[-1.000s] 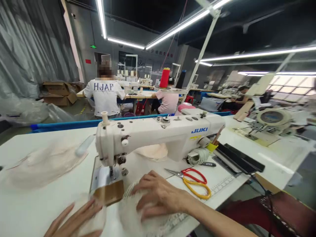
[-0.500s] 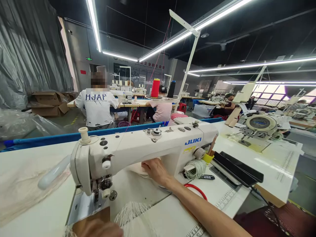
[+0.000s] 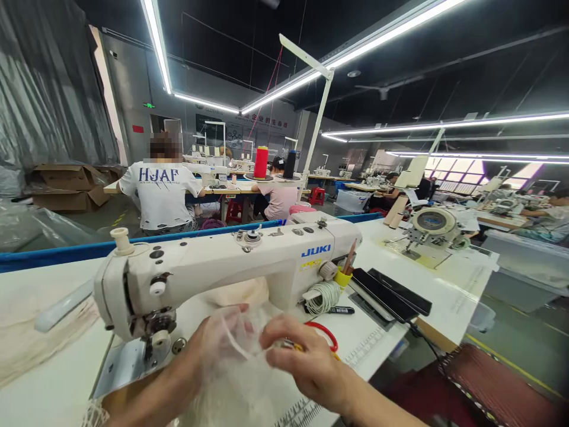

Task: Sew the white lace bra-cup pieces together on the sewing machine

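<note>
A white JUKI sewing machine [image 3: 231, 261] stands on the white table [image 3: 391, 338] in front of me. My left hand [image 3: 208, 347] and my right hand [image 3: 306, 362] meet just below the machine's arm and both pinch a sheer white mesh fabric piece [image 3: 242, 379]. The fabric hangs down between the hands toward the near edge. Cream fabric [image 3: 240, 292] lies under the arm behind my hands. Red and yellow scissors [image 3: 322, 335] lie on the table, partly hidden by my right hand.
A coil of white cord [image 3: 323, 295], a yellow cup with pencils [image 3: 343, 274] and black flat items [image 3: 389, 290] sit right of the machine. Cream fabric [image 3: 26, 338] is piled at the left. Other people sit at sewing tables beyond a blue rail [image 3: 80, 252].
My right hand has come back from under the machine's arm with a sheer fabric piece. My left hand has risen from the table edge to grip it too. The view has shifted right.
</note>
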`<state>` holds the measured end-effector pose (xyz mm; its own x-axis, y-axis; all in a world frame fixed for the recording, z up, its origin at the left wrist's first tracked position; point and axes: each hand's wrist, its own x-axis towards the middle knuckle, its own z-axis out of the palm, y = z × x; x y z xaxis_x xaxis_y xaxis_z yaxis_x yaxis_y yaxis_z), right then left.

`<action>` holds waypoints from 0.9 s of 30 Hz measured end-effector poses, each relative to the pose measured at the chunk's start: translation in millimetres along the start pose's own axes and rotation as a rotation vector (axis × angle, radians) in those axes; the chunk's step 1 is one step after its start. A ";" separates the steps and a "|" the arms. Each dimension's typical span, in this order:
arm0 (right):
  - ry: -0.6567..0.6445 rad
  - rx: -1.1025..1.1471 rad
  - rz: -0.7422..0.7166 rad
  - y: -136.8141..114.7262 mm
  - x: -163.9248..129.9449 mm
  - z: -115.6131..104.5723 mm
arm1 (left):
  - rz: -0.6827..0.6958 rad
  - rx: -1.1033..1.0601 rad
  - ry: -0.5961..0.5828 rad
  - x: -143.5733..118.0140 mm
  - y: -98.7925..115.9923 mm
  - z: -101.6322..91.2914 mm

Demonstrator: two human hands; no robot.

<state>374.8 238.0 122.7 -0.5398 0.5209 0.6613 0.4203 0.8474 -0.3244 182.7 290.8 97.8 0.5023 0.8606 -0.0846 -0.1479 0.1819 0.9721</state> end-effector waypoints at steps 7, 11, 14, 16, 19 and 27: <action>-0.158 0.164 0.020 -62.5 -24.8 9.9 | -0.349 -0.521 0.025 -76.0 16.9 20.8; -0.197 0.082 0.015 -92.5 -34.9 16.9 | -0.343 -0.472 0.064 -115.3 2.3 19.4; -0.201 0.049 -0.065 -109.8 -43.7 26.3 | -0.338 -0.218 0.124 -142.6 -12.8 17.9; -0.260 0.099 -0.116 -119.0 -51.2 32.5 | -0.333 -0.111 0.165 -158.1 -21.5 17.0; -0.313 0.165 -0.129 -129.4 -64.1 38.0 | -0.334 -0.031 0.184 -179.9 -27.8 15.6; -0.212 0.614 0.543 -142.9 -68.7 79.0 | -0.226 0.138 -0.014 -228.2 -20.2 8.0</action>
<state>294.2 89.2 70.2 -0.5284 0.8283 0.1861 0.2231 0.3470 -0.9109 78.0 87.0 99.2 0.5211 0.7989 -0.3005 0.0861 0.3010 0.9497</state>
